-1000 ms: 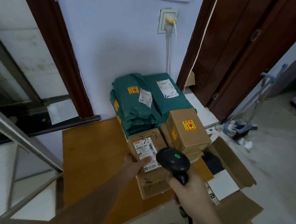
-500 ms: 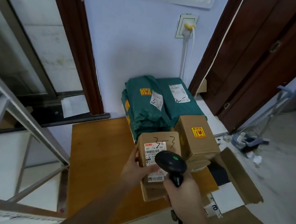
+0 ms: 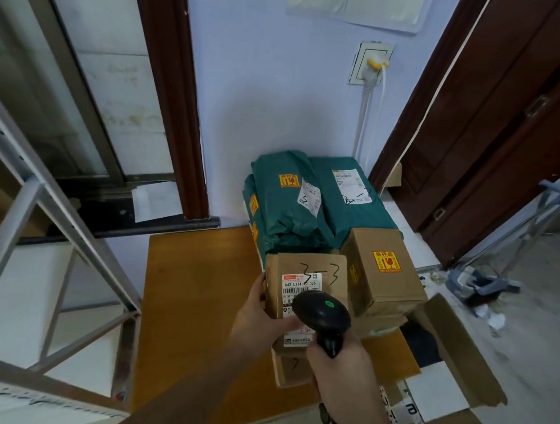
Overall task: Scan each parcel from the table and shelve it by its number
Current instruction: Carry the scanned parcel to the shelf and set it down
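- The task looks early: just right of centre in the frame, the left hand (image 3: 263,316) has its grip wrapped around the left edge of a cardboard parcel (image 3: 305,293) marked "3-3", tilting its label (image 3: 300,290) up.
- The right hand (image 3: 348,379) has its grip closed on the handle of the black scanner (image 3: 322,313), whose head hangs just over the label; I judge the scan is in hand, with shelving of this parcel not yet done.
- Much is left: a second box with a yellow sticker (image 3: 384,273), more boxes beneath, and green mailer bags (image 3: 306,204) all sit stacked on the bench (image 3: 194,306) at mid-frame.
- The scanner head covers the barcode, so whether it has read cannot be told.
- The lower boxes are mostly hidden by hands and parcel.
- A metal rack frame (image 3: 26,208) at the left is cut off; its shelves and numbers are not visible.
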`<action>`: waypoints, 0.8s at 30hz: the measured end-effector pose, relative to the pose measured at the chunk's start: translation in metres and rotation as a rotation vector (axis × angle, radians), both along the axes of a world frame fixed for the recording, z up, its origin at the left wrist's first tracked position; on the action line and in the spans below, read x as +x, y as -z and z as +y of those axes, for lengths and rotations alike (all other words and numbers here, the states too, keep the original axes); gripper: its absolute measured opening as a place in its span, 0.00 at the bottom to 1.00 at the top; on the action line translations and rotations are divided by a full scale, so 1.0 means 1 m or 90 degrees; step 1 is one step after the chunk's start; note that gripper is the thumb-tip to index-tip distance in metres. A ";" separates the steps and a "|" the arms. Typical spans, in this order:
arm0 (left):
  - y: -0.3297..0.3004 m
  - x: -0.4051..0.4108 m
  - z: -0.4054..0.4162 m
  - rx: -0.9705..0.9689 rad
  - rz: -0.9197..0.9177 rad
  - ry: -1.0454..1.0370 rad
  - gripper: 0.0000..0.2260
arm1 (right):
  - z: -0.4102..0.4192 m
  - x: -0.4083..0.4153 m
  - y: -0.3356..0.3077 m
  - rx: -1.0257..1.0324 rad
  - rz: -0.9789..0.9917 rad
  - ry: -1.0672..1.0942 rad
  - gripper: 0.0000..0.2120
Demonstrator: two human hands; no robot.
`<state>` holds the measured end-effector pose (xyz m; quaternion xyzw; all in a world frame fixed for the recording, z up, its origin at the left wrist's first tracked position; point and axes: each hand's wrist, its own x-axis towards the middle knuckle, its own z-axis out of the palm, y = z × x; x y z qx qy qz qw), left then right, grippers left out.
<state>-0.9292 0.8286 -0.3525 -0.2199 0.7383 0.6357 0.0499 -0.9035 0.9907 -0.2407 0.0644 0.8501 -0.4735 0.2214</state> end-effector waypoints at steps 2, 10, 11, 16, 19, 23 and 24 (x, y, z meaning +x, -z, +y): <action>0.000 0.002 -0.002 0.002 -0.003 -0.004 0.55 | -0.002 0.002 0.001 0.000 0.005 -0.002 0.09; 0.000 0.014 -0.011 0.026 -0.005 -0.011 0.57 | -0.008 0.012 -0.005 0.000 0.025 -0.001 0.05; 0.001 0.017 -0.013 0.028 -0.003 -0.014 0.57 | -0.009 0.014 -0.007 0.003 0.033 -0.008 0.05; 0.005 0.031 -0.025 0.014 0.014 -0.026 0.57 | -0.017 0.029 -0.015 0.022 0.044 -0.020 0.03; 0.006 0.040 -0.034 0.010 0.021 -0.028 0.58 | -0.025 0.042 -0.019 0.026 0.030 -0.010 0.04; 0.007 0.054 -0.046 0.005 0.026 -0.032 0.58 | -0.036 0.059 -0.025 0.037 0.009 -0.001 0.05; 0.007 0.057 -0.049 0.003 0.026 -0.031 0.59 | -0.039 0.064 -0.026 0.045 0.005 0.000 0.05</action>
